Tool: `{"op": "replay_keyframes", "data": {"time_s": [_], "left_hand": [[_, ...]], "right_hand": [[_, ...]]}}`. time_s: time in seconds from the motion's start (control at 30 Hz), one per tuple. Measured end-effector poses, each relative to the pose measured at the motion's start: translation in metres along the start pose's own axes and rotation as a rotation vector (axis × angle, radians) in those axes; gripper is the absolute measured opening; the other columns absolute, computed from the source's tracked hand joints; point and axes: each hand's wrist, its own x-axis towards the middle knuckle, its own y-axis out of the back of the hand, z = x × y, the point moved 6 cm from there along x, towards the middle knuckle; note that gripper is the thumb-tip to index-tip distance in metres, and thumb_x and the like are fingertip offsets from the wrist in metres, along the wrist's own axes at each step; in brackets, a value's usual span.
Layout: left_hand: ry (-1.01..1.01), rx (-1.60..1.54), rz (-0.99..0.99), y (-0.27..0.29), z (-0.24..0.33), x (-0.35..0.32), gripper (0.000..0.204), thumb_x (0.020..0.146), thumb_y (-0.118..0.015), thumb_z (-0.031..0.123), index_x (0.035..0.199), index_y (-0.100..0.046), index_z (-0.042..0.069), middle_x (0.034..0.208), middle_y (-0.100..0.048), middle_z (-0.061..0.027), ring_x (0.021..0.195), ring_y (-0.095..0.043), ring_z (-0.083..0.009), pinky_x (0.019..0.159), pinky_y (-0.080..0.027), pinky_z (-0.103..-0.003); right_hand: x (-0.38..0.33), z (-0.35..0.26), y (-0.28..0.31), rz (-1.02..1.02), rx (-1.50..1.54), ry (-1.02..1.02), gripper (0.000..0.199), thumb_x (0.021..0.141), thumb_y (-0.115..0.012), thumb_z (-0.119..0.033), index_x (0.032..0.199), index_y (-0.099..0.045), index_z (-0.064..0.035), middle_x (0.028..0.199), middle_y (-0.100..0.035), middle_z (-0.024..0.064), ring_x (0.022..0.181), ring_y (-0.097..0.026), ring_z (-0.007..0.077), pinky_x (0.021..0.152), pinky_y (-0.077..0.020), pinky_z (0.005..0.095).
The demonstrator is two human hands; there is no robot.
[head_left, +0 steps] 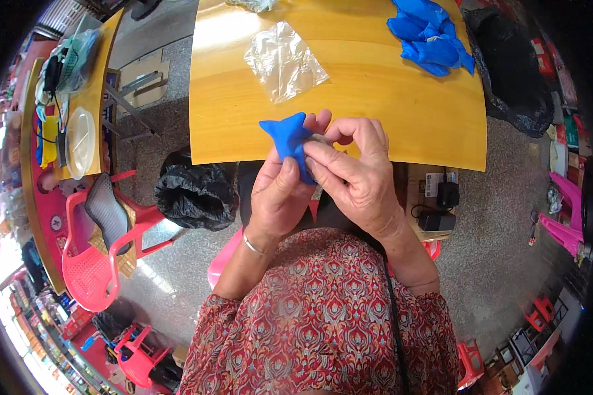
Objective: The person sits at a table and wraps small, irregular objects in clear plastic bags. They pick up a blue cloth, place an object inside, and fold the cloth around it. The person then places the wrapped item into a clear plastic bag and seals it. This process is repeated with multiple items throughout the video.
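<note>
My left hand (275,187) grips a small blue fabric piece (287,137) at its lower part, the thumb lying along its front. The piece looks padded, with two pointed corners sticking up. At its right side my right hand (356,168) has its fingers bent and pressed against the piece's edge. A bit of something pale shows between those fingertips, too small to name. Both hands are above the near edge of the yellow table (362,99). Beyond them a clear plastic bag (285,62) lies flat on the tabletop.
Several similar blue fabric pieces (431,36) are heaped at the table's far right. Black bags stand on the floor, one left (196,191) and one right (510,72). A pink chair (92,263) is at the left. Black boxes (436,219) sit on a low surface, right.
</note>
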Motion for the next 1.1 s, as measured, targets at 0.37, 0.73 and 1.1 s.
{"op": "replay_keyframes", "data": {"time_s": [0.37, 0.73, 1.1], "left_hand": [[0.125, 0.028, 0.137, 0.016, -0.008, -0.004, 0.055, 0.099, -0.048, 0.028, 0.143, -0.028, 0.002, 0.145, -0.036, -0.015, 0.134, -0.037, -0.0256, 0.112, -0.027, -0.043], [0.284, 0.046, 0.231, 0.025, -0.013, -0.011, 0.047, 0.099, -0.049, 0.032, 0.13, -0.045, -0.002, 0.126, -0.055, -0.0139, 0.114, -0.053, -0.0206, 0.092, -0.041, -0.034], [0.496, -0.068, 0.152, 0.019, -0.021, -0.012, 0.053, 0.1, -0.039, 0.039, 0.127, -0.045, -0.006, 0.119, -0.058, -0.0208, 0.107, -0.061, -0.033, 0.091, -0.051, -0.048]], "right_hand": [[-0.01, 0.023, -0.019, -0.041, 0.452, -0.302, 0.023, 0.078, -0.071, -0.005, 0.1, -0.068, 0.0, 0.085, -0.064, 0.0101, 0.081, -0.063, 0.0215, 0.072, -0.0497, 0.0319], [-0.008, 0.034, -0.017, -0.253, 0.328, -0.196, 0.038, 0.075, -0.072, -0.006, 0.112, -0.064, -0.0052, 0.1, -0.064, 0.0121, 0.085, -0.064, 0.0248, 0.075, -0.0531, 0.0323], [0.009, 0.043, -0.018, -0.492, 0.259, 0.087, 0.049, 0.075, -0.071, -0.014, 0.122, -0.061, -0.0083, 0.113, -0.06, 0.0115, 0.096, -0.062, 0.0252, 0.083, -0.0508, 0.0334]]}}
